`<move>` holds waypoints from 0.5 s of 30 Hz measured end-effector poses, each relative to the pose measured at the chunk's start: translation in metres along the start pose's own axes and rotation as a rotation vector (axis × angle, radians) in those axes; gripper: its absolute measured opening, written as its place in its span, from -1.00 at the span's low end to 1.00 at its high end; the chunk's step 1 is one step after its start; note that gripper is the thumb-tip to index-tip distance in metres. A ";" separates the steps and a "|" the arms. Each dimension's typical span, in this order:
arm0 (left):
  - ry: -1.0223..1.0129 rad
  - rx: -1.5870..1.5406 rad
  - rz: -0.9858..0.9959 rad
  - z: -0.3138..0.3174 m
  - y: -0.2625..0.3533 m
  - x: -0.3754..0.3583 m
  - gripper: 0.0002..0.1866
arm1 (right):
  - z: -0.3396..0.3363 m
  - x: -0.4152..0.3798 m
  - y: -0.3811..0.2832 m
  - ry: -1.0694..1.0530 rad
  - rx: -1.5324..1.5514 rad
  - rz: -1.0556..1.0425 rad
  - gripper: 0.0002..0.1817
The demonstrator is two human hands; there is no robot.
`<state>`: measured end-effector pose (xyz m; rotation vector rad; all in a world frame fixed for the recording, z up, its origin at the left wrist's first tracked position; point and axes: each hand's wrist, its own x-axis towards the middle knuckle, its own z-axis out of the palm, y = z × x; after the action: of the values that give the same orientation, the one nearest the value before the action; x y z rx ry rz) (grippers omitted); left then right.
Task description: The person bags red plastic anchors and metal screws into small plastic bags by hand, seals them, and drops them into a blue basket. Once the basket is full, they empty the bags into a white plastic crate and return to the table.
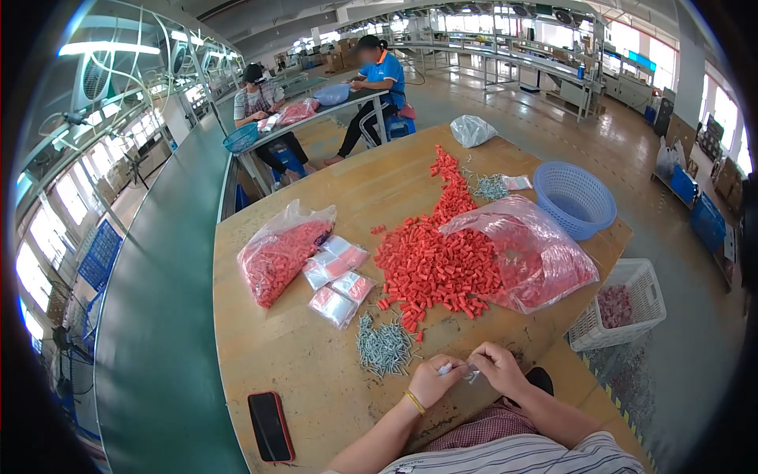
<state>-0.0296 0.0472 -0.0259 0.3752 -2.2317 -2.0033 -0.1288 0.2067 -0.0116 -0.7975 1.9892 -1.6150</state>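
Note:
Close to the table's near edge, my left hand (432,382) and my right hand (499,370) meet, fingers pinched together. Between the fingertips shows a small clear plastic bag (472,375); its contents are too small to make out. Left of and beyond my left hand lies a pile of silver screws (384,346). Farther up spreads a large heap of red plastic wall plugs (438,265). A big clear bag (545,261) with red plugs lies against the heap's right side. Several small filled packets (341,288) rest left of the heap.
Another bag of red plugs (284,253) stands at left, a phone (270,426) near the left edge. A blue basket (575,201) sits at the right corner; a white crate (624,304) stands below. Two people work at a farther table (316,114).

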 end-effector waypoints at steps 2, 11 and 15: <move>0.039 0.009 -0.001 0.003 0.000 0.000 -0.84 | -0.003 -0.001 -0.002 -0.057 0.042 0.022 -0.79; 0.087 0.150 -0.072 0.005 0.013 -0.004 -0.77 | -0.009 0.002 0.012 -0.153 0.067 0.004 -0.83; 0.047 -0.045 -0.052 0.002 0.011 -0.002 -0.83 | -0.006 0.004 0.002 -0.078 0.152 0.071 -0.86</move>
<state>-0.0292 0.0504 -0.0151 0.4746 -2.1669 -2.0446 -0.1357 0.2083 -0.0126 -0.7134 1.7963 -1.6456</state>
